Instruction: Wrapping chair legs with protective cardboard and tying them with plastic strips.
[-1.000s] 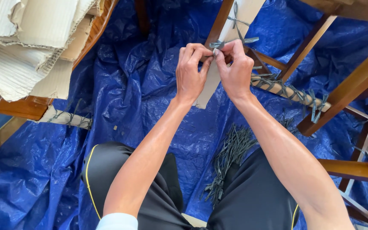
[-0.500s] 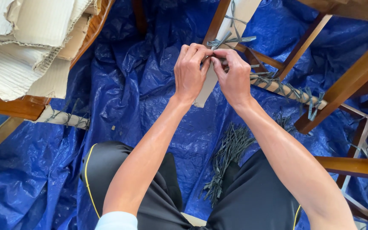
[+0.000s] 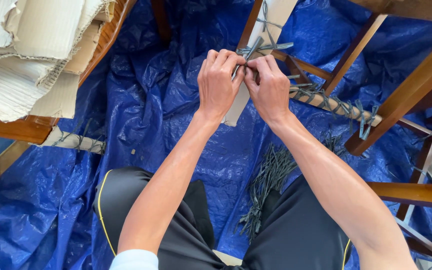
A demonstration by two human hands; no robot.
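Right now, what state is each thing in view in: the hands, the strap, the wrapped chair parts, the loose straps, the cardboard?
left hand: closed, pinching the grey strap
right hand: closed, pinching the same strap
grey strap: tied round the paper-wrapped chair leg, ends sticking out
paper-wrapped chair leg: wrapped, bound in two places
wrapped chair rung: laced with grey straps
bundle of loose straps: lying unused on the blue tarp
corrugated cardboard: torn, stacked
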